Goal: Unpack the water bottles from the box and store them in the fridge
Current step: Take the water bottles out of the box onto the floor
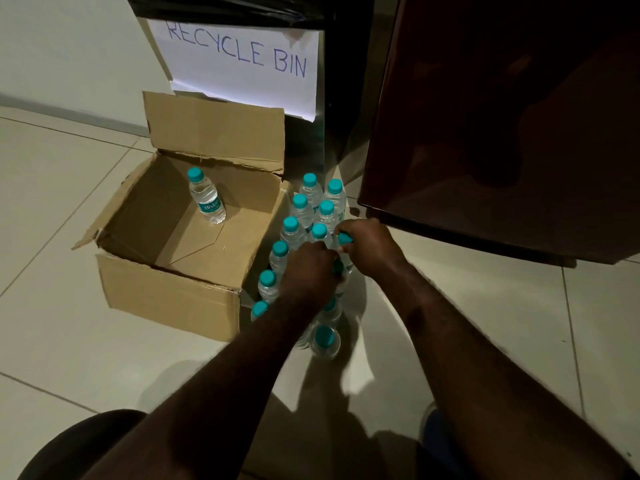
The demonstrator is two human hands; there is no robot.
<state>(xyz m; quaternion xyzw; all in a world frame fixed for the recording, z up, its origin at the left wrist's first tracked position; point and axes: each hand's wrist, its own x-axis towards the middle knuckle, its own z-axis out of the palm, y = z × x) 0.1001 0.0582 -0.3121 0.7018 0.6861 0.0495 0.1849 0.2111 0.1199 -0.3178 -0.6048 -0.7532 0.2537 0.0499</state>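
Note:
An open cardboard box (166,296) sits on the tiled floor with one teal-capped water bottle (207,197) standing inside. Several more teal-capped bottles (301,209) stand in two rows on the floor right of the box. My left hand (308,271) curls around a bottle in the right row, its cap mostly hidden. My right hand (370,247) grips the neck of another bottle, whose teal cap (345,238) pokes out by the fingers. The dark red fridge door (502,133) stands at the upper right.
A bin (322,140) with a black liner and a paper sign reading RECYCLE BIN stands behind the box. A pale wall rises at the back left. My knee shows at the bottom left and a blue shoe (433,424) at the bottom right.

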